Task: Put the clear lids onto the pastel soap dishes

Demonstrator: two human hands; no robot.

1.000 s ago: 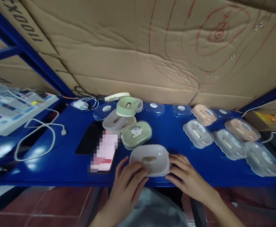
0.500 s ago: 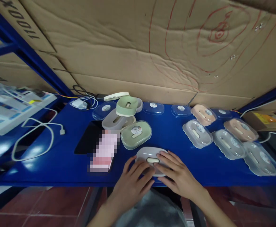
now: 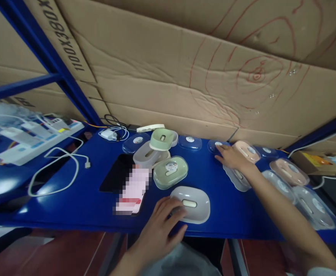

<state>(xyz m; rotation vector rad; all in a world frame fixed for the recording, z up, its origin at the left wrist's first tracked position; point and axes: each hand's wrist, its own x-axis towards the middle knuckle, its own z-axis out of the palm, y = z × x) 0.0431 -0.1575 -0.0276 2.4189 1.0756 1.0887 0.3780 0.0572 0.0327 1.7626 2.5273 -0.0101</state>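
A grey oval soap dish (image 3: 201, 197) with a pale slot in its middle lies near the table's front edge. My left hand (image 3: 168, 218) grips its left end, fingers over the rim and thumb near the front edge. Farther back, my right hand (image 3: 231, 156) is stretched out with its fingers apart over a clear lid (image 3: 212, 145) bearing a round sticker. The fingertips are at the lid; whether they press on it I cannot tell. My right forearm hides parts of the covered grey dishes below it.
Covered dishes, including a peach one (image 3: 289, 171), stand at right. A covered green dish (image 3: 170, 172) and stacked parts (image 3: 145, 153) are left of centre. A phone (image 3: 133, 191), black tablet-like slab (image 3: 114, 174), white cable (image 3: 76, 168) and power strip (image 3: 38, 143) lie at left; cardboard (image 3: 156, 96) rises behind.
My right hand has left the grey soap dish and moved away to the clear lid at the back right. The left hand stays at the dish. The view has shifted slightly.
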